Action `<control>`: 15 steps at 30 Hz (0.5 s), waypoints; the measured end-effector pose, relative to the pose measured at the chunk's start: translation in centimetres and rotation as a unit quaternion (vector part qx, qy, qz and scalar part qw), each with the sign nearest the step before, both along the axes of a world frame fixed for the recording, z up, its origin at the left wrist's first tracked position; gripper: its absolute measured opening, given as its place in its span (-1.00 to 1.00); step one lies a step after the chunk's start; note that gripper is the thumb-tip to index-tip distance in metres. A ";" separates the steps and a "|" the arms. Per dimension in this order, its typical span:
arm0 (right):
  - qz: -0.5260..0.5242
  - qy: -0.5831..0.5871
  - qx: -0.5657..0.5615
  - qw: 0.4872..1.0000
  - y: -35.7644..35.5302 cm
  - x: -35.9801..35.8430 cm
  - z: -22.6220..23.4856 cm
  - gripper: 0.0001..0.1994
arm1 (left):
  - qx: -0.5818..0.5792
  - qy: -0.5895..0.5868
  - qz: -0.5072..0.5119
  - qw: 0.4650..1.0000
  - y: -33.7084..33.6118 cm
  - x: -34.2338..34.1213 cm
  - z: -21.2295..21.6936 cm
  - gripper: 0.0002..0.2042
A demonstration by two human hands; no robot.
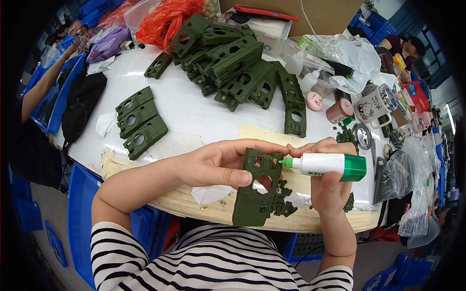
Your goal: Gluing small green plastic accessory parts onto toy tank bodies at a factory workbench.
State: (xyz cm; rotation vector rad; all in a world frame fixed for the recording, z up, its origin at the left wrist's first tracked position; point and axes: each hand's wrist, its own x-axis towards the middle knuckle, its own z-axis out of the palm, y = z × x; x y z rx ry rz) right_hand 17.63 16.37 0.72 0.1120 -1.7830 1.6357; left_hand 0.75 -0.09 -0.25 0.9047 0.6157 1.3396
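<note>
Left hand (213,162) grips green panel (250,206), thumb (237,177) on its face, presumably to steady it. Right hand (326,193) grasps white bottle (323,164) just right of panel, nozzle (288,162) aimed at it (contact: can't tell), likely for fine control. Parts pile (245,56) sits beyond panel.

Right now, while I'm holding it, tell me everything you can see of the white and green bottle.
The bottle looks plastic: a white body with dark and green printing, a thick green end and a slim green nozzle. Gripped in your right hand, it lies roughly sideways, nozzle pointing left at the perforated green part. Whether the tip touches, I can't tell.
</note>
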 end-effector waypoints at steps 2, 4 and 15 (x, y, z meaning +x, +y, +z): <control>0.001 0.001 0.001 1.000 0.0 0.0 0.0 -0.58 | -0.003 -0.001 -0.001 1.000 0.0 0.0 0.0 -0.42; 0.003 0.002 -0.004 1.000 0.0 0.0 0.0 -0.57 | -0.003 0.002 -0.001 1.000 -0.1 0.0 0.0 -0.42; 0.023 0.006 -0.039 0.999 -0.3 -0.1 0.2 -0.56 | -0.023 0.013 0.028 0.999 0.0 0.3 0.4 -0.27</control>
